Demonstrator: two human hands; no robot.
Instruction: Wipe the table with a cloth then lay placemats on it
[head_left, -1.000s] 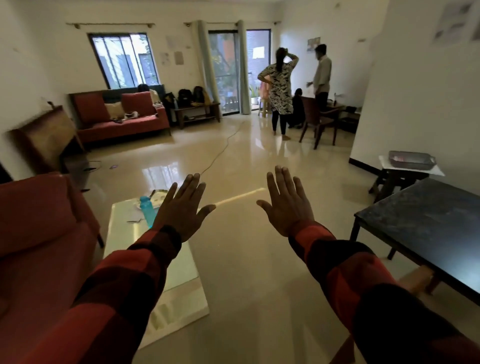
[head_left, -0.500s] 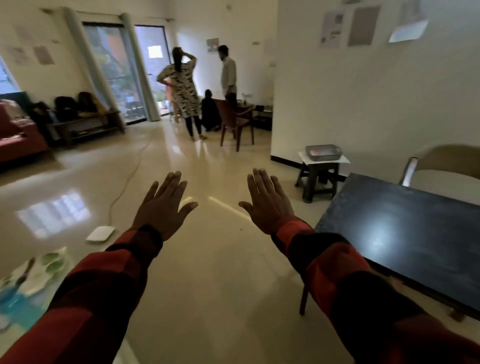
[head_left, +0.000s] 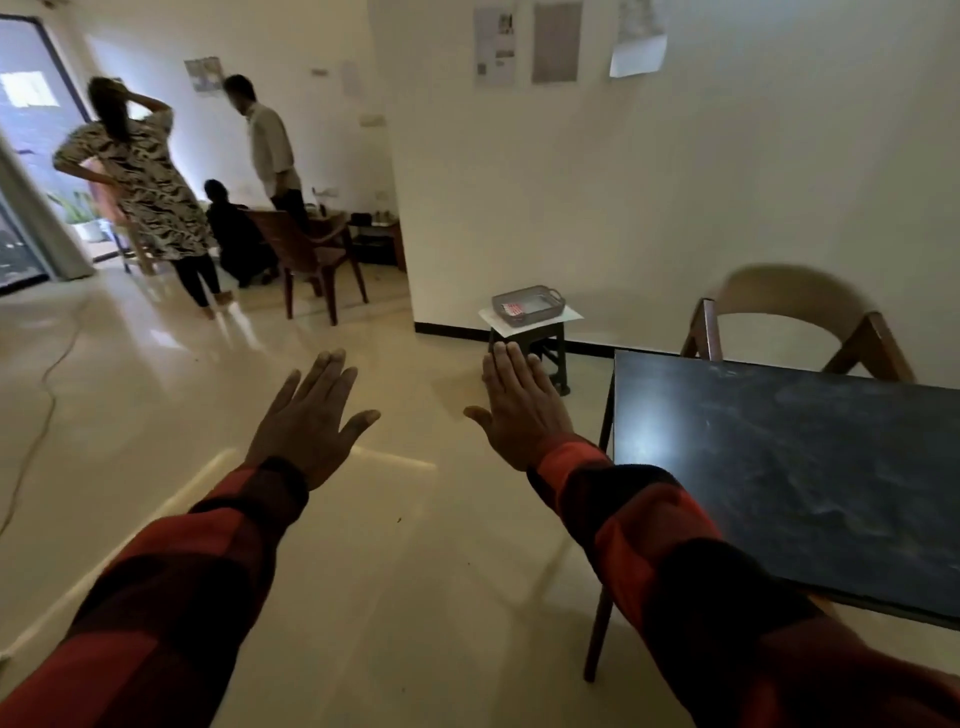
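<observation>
Currently both hands are raised in front of the wearer, palms facing away, nothing held. Left hand (head_left: 311, 421) has its fingers (head_left: 332, 371) straight and close together, thumb spread out to the side — flat and relaxed over the glossy floor (head_left: 156, 415). Right hand (head_left: 519, 410) is the same: fingers straight and together, thumb out, hovering just off the left edge of the surface (head_left: 810, 467) without touching it. Both arms wear red-and-black checked sleeves (head_left: 649, 530).

The surface is a dark, matte tabletop with faint pale smears, on thin legs, filling the right side of the view. A wooden chair (head_left: 795, 312) stands at its far edge against the wall. No cloth or placemats can be made out on the visible part of the surface.

Past the right hand, near the wall, a small dark stool (head_left: 545, 348) carries a white sheet and a grey basket (head_left: 527, 304) with something red-and-white inside — too small to tell what.

Far left, two people stand and one crouches beside a brown chair (head_left: 306, 249). A cable (head_left: 31, 405) runs along the floor at the left edge. Papers (head_left: 556, 41) hang on the wall.
</observation>
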